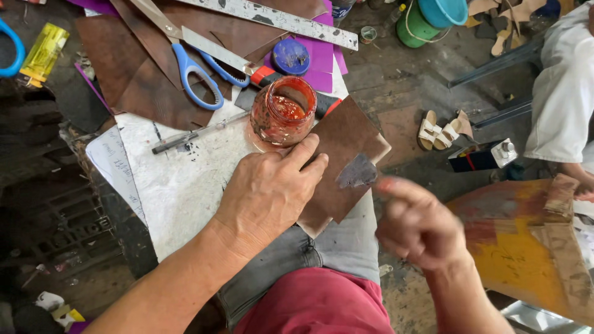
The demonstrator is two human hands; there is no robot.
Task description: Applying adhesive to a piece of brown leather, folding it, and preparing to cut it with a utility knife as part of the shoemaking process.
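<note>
The brown leather piece (346,154) lies on my lap board, pinned flat under my left hand (269,192), its glue-darkened corner pointing right toward my blurred right hand (417,226), loosely curled, forefinger out, holding nothing I can see.

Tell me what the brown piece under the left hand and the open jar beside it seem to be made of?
The brown piece looks like leather or a leather-like sheet: matte, mottled, thin, cut edges. The jar seems clear glass, though possibly plastic: see-through wall, smeared with reddish-orange paste. The left hand presses the piece flat.
</note>
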